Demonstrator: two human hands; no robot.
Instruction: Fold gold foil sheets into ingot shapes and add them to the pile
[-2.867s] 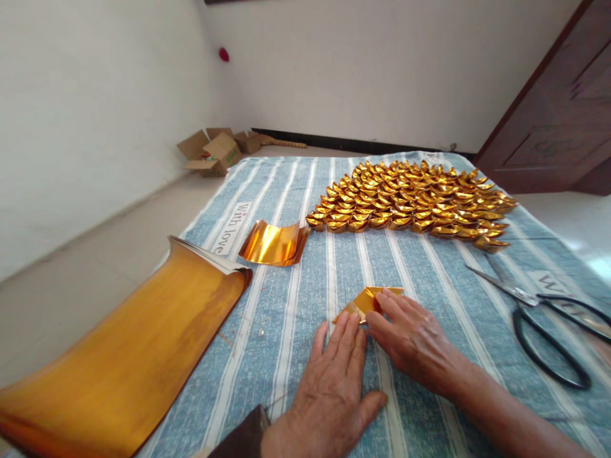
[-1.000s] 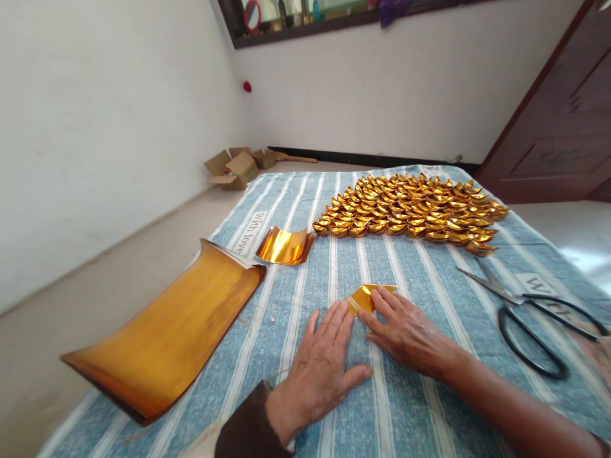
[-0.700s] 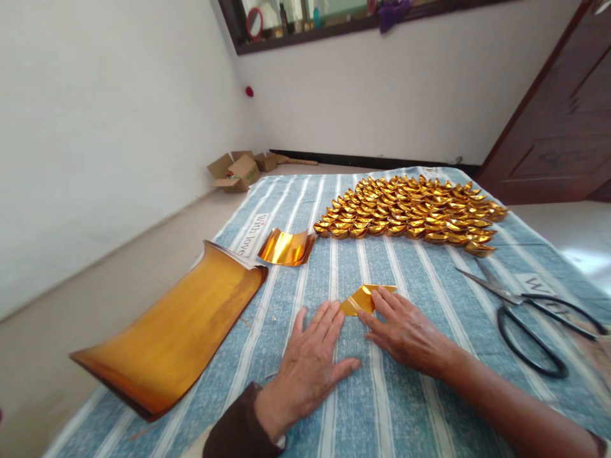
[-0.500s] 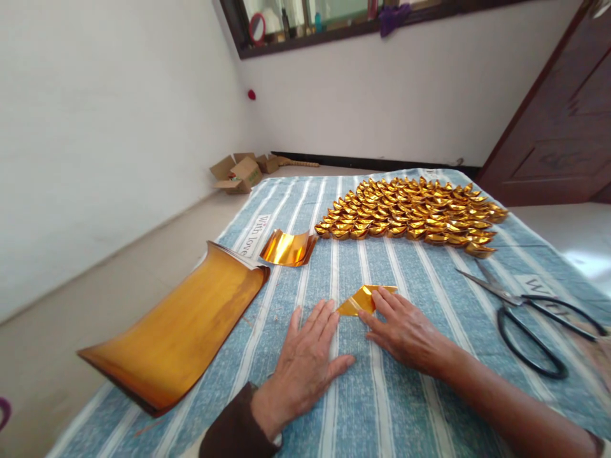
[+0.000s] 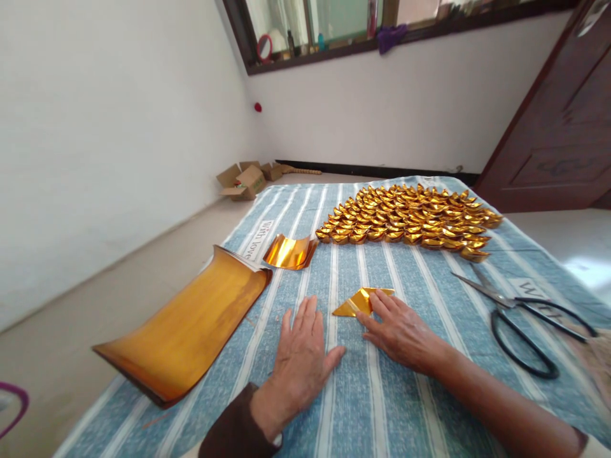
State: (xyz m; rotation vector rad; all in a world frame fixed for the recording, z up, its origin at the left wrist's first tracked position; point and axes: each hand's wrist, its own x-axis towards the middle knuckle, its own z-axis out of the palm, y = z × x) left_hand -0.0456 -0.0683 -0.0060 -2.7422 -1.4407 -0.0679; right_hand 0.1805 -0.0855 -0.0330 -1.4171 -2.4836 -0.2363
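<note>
From the head camera, the right hand lies flat with its fingers spread out, and its fingertips press down on the near edge of a small shiny gold paper folded into a triangle. The hand is not closed around the paper; it only pins it to the blue and white striped cloth. The pointed end of the gold triangle sticks out to the left of those fingertips.

The left hand rests open and flat on the cloth, palm down, holding nothing. It lies just left of the gold triangle and does not touch it. A dark brown sleeve covers that wrist.

Further left of the left hand lies a big curved stack of gold sheets, with its far end curling up. Just past that curled end, beyond the left hand, sits a small curved piece of shiny gold foil.

Well beyond both hands is a large group of little folded gold paper boats, packed close together in rows on the cloth.

To the right of the right hand, and apart from it, lie big scissors with black handles, with the blades pointing away to the left.

Far off on the floor by the white wall are open brown cardboard boxes
</note>
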